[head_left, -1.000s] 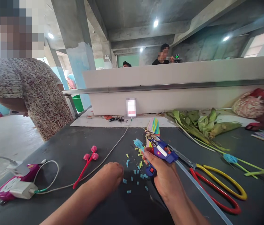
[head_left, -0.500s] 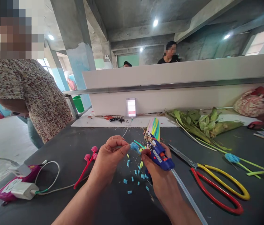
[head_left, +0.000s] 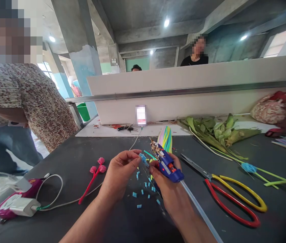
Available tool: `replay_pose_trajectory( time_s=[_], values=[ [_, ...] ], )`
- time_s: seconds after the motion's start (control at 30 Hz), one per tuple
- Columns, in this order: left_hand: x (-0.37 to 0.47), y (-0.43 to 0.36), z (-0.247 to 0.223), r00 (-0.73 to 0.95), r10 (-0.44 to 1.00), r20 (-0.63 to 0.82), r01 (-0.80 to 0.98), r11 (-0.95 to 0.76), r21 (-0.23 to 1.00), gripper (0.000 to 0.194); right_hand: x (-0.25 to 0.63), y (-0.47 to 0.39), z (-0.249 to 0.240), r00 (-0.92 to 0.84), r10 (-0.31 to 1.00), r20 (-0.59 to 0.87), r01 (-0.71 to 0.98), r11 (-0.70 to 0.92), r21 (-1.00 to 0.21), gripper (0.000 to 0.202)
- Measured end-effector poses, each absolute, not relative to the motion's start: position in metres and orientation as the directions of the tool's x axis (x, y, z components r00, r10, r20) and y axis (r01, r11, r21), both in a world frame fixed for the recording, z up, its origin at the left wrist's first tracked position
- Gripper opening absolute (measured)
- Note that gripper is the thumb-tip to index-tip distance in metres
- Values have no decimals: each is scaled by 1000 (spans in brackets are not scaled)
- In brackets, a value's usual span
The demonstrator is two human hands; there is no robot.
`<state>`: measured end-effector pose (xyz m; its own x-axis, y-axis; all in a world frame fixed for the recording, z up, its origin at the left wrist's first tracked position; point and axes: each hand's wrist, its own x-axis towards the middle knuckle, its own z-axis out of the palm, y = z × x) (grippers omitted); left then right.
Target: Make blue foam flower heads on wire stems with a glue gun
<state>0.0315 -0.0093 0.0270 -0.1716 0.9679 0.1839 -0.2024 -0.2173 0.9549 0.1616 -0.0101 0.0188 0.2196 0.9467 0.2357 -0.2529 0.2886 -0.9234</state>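
Left hand [head_left: 117, 173] raised since one second ago, pinching blue tuft [head_left: 143, 158]; right hand [head_left: 168, 185] gripping glue gun [head_left: 167, 167].

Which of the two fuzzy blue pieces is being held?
The blue piece pinched in the left hand; the other blue piece, farther right, lies untouched on the table.
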Motion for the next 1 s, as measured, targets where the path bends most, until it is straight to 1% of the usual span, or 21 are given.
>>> replay_pose_trajectory(
  time_s=[0.17,0.33,0.5,0.6,0.73,0.87,1.0],
  values=[
    [38,-10,23,-184,963,195,-254,-238,937,9,161,-8,19,199,967,162,-251,210,-945,42],
    [42,-10,20,-223,956,189,-270,-247,931,10,157,-1,11,234,958,164,-268,226,-937,47],
    [43,-10,16,-237,949,208,-271,-270,924,11,155,2,5,210,964,162,-271,217,-938,48],
    [44,-10,16,-247,947,207,-240,-267,933,11,154,4,1,247,953,176,-279,244,-929,47],
    [46,-10,16,-265,945,189,-197,-245,949,14,152,9,-6,237,954,182,-295,249,-922,45],
    [48,-8,13,-301,936,182,-224,-255,941,14,153,10,-8,238,943,234,-289,298,-910,46],
    [49,-10,15,-292,941,170,-280,-254,926,13,151,11,-8,245,932,266,-288,332,-898,46]
  ],
)
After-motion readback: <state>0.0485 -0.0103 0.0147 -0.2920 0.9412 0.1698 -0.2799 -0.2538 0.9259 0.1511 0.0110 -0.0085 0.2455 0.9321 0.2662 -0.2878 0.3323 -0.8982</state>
